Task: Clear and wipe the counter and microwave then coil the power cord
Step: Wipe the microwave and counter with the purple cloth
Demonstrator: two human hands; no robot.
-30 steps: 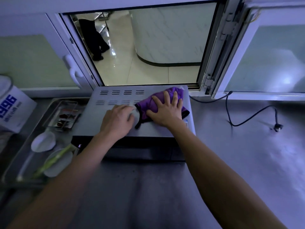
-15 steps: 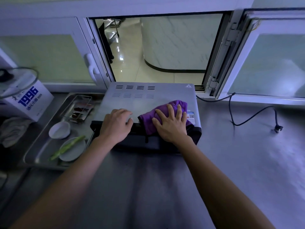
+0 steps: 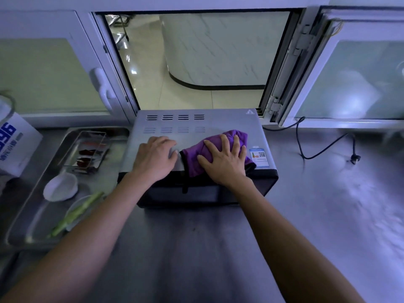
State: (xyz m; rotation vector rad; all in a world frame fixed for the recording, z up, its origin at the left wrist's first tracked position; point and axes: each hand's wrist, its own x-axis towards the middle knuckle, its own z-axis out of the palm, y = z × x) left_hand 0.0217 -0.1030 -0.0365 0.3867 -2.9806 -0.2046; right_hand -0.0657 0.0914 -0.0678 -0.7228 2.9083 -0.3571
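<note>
So, nearest up: bare steel counter [image 3: 196, 259] with two forearms reaching over it toward the microwave [image 3: 196, 127]. Off to the left, a metal tray [image 3: 32, 226] holding a plate [image 3: 74, 213] with a green stalk [image 3: 76, 213] across it, a small white bowl [image 3: 60, 186], and farther back a clear container [image 3: 87, 149] with something red inside. Then the hands on the microwave top: left hand [image 3: 154, 157] flat, palm down, fingers loose, gripping nothing, just bracing. Right hand [image 3: 225, 161] spread wide, pressing down on a purple cloth [image 3: 218, 145] bunched near the front right edge, a dark strip of it hanging over the door. Just beside that, a sticker [image 3: 259, 156] with a QR code and blue border, text too small to read. Vent slots [image 3: 175, 117] toward the back, plus a triangular hot-surface warning [image 3: 249, 111] at the rear right corner. Far left, a white box [image 3: 15, 147] with blue digits, only "96" readable. Right side, black power cord [image 3: 306, 149] trailing loose across the counter, uncoiled, plug [image 3: 354, 159] lying well apart from the microwave. Beyond all that, an open window [image 3: 196, 62] onto a tiled floor.
</note>
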